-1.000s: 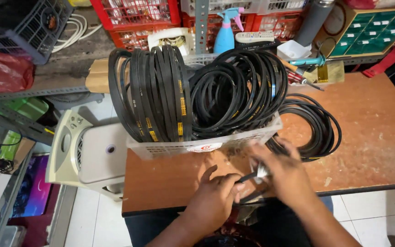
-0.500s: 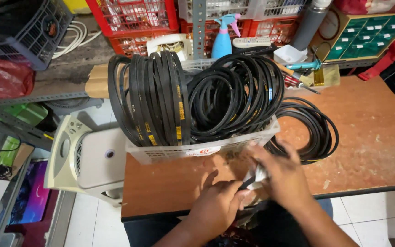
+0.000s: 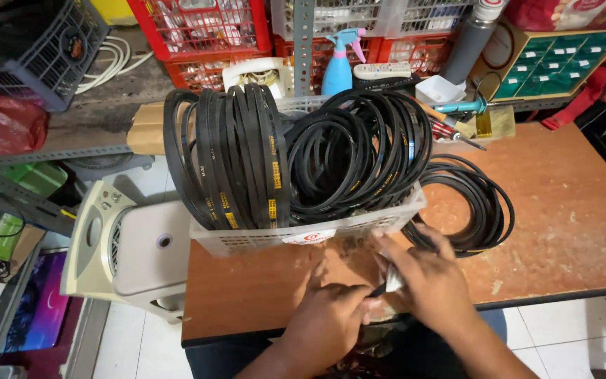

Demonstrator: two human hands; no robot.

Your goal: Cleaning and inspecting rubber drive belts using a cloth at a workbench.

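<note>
Held together in the closed grip of left hand point(image 3: 327, 323) and right hand point(image 3: 429, 281): a small crumpled wrapper point(image 3: 391, 282), near white basket point(image 3: 359, 228) on tabletop point(image 3: 569, 210).

Two hands work at six o'clock: one left hand point(image 3: 327, 319) and one right hand point(image 3: 429, 284), with one small silvery-wrapped piece point(image 3: 391, 281) between them; what it is cannot be told. One clear plastic basket point(image 3: 303, 235) sits at the centre, packed with black rubber belts point(image 3: 247, 158), too tightly stacked to count, well over a dozen. One loose coil of black belts point(image 3: 482, 203) lies at three o'clock of the basket. At twelve o'clock stands one blue spray bottle point(image 3: 337, 67). One white remote point(image 3: 381, 70) lies beside it. Two red crates point(image 3: 201, 28) show at eleven o'clock, one dark crate point(image 3: 33, 49) at ten. One white fan housing point(image 3: 124, 245) sits at eight o'clock.
</note>
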